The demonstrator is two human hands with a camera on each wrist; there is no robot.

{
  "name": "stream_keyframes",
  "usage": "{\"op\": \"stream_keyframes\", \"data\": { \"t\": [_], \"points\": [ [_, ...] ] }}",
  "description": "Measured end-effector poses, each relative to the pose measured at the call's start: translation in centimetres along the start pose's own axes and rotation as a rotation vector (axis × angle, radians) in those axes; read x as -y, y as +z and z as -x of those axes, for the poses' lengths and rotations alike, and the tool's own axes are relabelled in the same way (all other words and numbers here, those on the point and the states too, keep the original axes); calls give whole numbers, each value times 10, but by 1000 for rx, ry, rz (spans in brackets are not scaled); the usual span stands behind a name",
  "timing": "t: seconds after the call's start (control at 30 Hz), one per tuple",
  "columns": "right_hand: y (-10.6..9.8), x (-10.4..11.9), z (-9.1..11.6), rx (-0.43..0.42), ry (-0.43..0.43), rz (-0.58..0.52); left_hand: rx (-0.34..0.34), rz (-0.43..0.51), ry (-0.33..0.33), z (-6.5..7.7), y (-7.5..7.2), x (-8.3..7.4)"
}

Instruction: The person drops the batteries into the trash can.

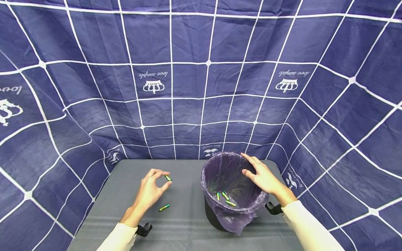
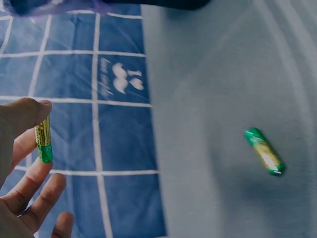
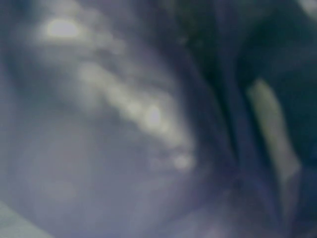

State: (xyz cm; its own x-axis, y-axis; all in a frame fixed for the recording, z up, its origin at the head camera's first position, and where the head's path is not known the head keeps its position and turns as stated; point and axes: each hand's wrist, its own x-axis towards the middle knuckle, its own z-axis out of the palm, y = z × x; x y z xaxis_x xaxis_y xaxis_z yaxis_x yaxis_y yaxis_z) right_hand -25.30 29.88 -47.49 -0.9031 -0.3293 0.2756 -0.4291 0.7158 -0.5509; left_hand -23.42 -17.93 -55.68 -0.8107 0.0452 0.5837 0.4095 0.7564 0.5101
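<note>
My left hand (image 1: 150, 191) pinches a green-and-gold battery (image 1: 168, 178) by its ends, above the grey table; the left wrist view shows the thumb on one end of this battery (image 2: 44, 141). Below that hand, a second battery (image 1: 164, 208) lies on the table. My right hand (image 1: 263, 178) holds the right rim of a black trash bin (image 1: 215, 217), thumb on the inner side, other fingers mostly hidden. A purple bag (image 1: 230, 220) lines the bin and folds over its rim. Three batteries (image 1: 230, 203) lie inside. The right wrist view is a blurred close-up of the bag (image 3: 99, 163).
Grey cloth covers the table (image 1: 185, 230). Blue curtains (image 1: 188, 83) with white grid lines stand behind it and along both sides. Black straps (image 1: 143, 230) are on both wrists.
</note>
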Motion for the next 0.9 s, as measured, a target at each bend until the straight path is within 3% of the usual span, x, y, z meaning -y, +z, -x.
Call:
{"op": "stream_keyframes", "data": {
  "t": [0.3, 0.63, 0.9],
  "points": [
    [-1, 0, 2, -6, -4, 2, -23, 104, 128, -33, -12, -42],
    [-3, 1, 0, 6, 2, -1, 48, 170, 185, -64, -24, -91],
    [-3, 1, -1, 5, -2, -6, 96, 205, 259, -87, -23, -123]
  ]
}}
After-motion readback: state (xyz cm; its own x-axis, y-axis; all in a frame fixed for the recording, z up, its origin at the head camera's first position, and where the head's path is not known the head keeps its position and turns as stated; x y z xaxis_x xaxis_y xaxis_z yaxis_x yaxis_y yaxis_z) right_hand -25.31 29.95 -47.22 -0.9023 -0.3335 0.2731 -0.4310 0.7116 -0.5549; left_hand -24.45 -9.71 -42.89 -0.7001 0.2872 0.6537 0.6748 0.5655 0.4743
